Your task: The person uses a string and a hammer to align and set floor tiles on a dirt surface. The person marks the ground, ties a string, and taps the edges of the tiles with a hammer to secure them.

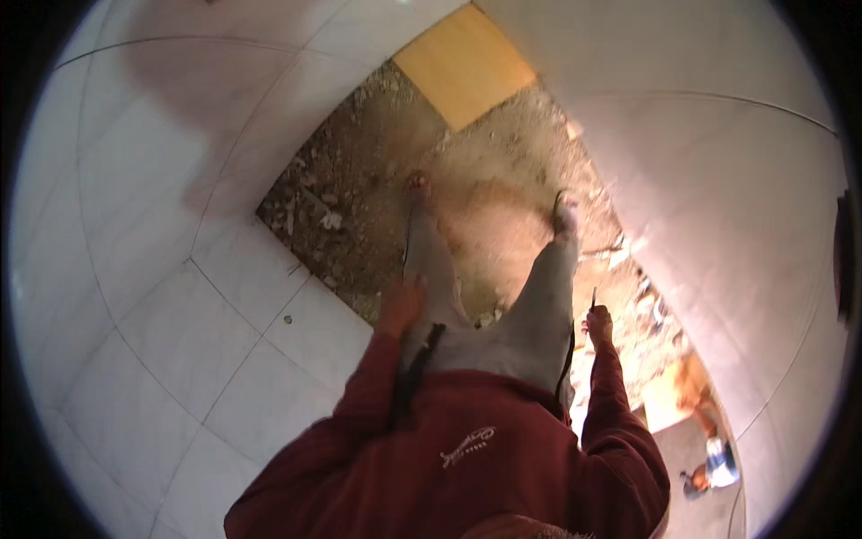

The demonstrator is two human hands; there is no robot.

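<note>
My right hand (599, 323) hangs beside my right leg, closed round a thin dark stick-like tool (593, 299) that points up; its kind is too small to tell. My left hand (401, 305) is at my left thigh, and its fingers are blurred. I cannot make out anything in it. A black strap-like strip (422, 364) lies by my left hip, close to that hand. Below my feet is rough ground (359, 207) of brown soil and rubble.
Pale tiled walls (700, 171) enclose the space at the right, and light tiles (180, 359) lie at the left. A yellowish square board (467, 65) is at the far end. A small person-like figure (718, 463) in blue and white is at the lower right, near another yellowish board (664, 395).
</note>
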